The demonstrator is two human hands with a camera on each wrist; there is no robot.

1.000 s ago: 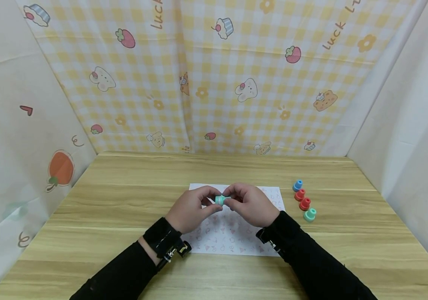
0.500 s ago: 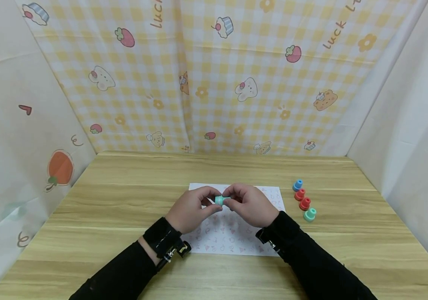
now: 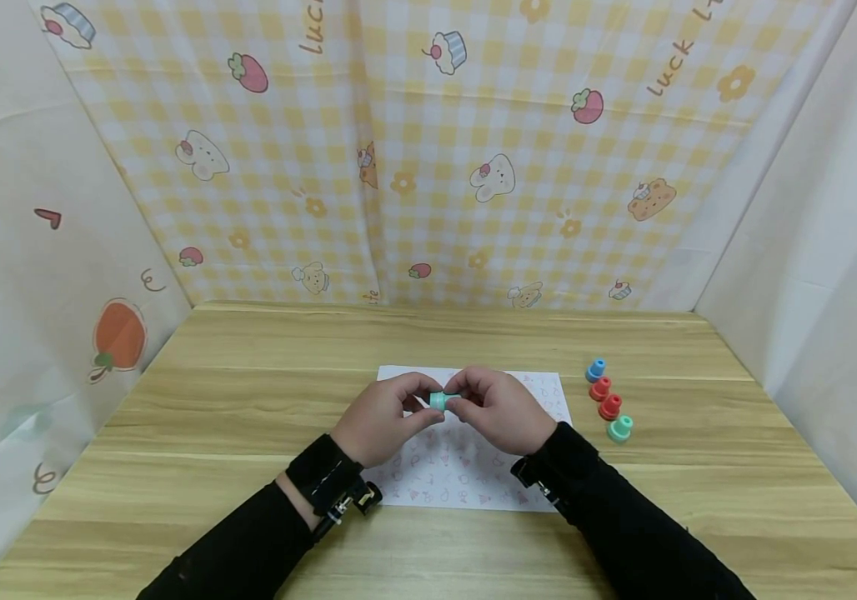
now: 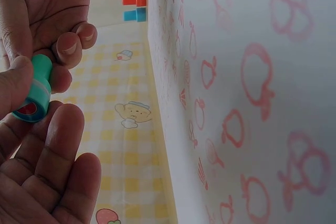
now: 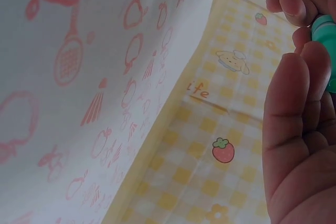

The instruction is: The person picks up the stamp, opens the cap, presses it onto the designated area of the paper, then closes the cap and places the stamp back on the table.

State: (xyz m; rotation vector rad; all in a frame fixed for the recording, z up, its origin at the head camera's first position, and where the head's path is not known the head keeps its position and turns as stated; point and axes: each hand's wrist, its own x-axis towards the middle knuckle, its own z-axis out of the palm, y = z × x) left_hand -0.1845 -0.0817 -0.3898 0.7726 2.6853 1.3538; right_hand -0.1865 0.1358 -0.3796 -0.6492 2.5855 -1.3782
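Observation:
A small green toy stamp (image 3: 438, 401) is held above the sheet of paper (image 3: 466, 483), lying sideways between both hands. My left hand (image 3: 383, 421) pinches its wider end between thumb and fingers. At the narrower handle end, my right hand (image 3: 507, 412) grips it with thumb and forefinger. The left wrist view shows a pale line around the green stamp (image 4: 42, 82) and a red round patch on its wide end. Only part of the green stamp (image 5: 325, 38) appears at the right wrist view's edge. Red and pink pictures, such as fruit and rackets, cover the paper.
Right of the paper stands a slanting row of stamps: a blue stamp (image 3: 596, 371), a red stamp (image 3: 600, 388), another red stamp (image 3: 610, 407) and a green stamp (image 3: 620, 428). A yellow checked cloth (image 3: 428, 225) hangs behind the wooden table (image 3: 248, 400).

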